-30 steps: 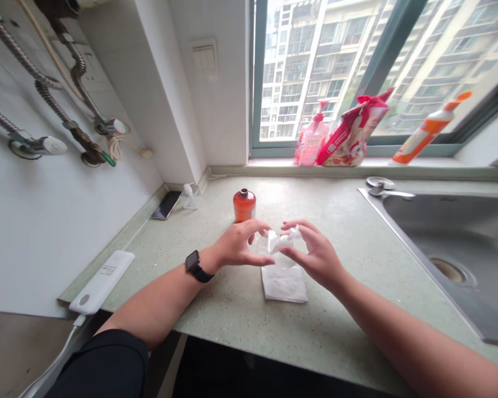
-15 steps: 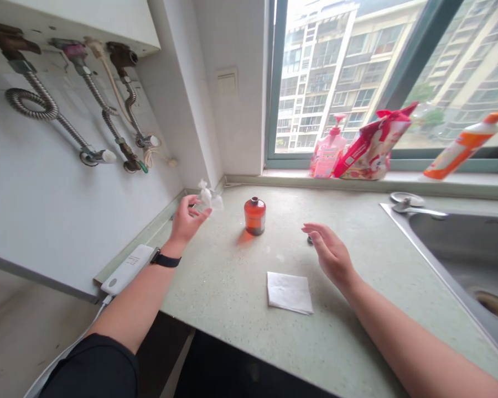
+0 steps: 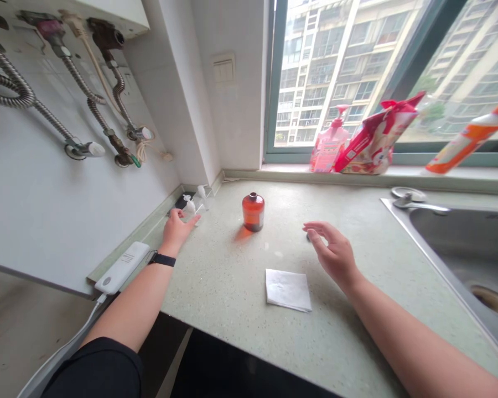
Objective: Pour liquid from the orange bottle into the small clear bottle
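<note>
My left hand (image 3: pixel 177 229), wearing a black watch, is at the back left of the counter, thumb and fingers around a small clear pump bottle (image 3: pixel 190 206). A second clear pump bottle (image 3: pixel 201 198) is close beside it; whether the hand touches that one too I cannot tell. My right hand (image 3: pixel 331 249) rests on its side on the counter, fingers curved and thumb apart, with nothing visible in it. By its thumb lies a small black object (image 3: pixel 309 237), partly hidden. An amber bottle (image 3: pixel 253 213) with no cap stands upright between the hands. A folded white tissue (image 3: pixel 288 290) lies nearer to me.
On the windowsill stand a pink pump bottle (image 3: pixel 328 148), a red bag (image 3: pixel 375 141) and a leaning orange and white bottle (image 3: pixel 465 143). A metal sink (image 3: pixel 448 260) is at right. A white power strip (image 3: pixel 122 267) runs along the left edge; pipes (image 3: pixel 95 113) hang above.
My left hand has moved a little left, bringing the clear pump bottles toward the left wall. My right hand has barely moved. The camera view has shifted slightly.
</note>
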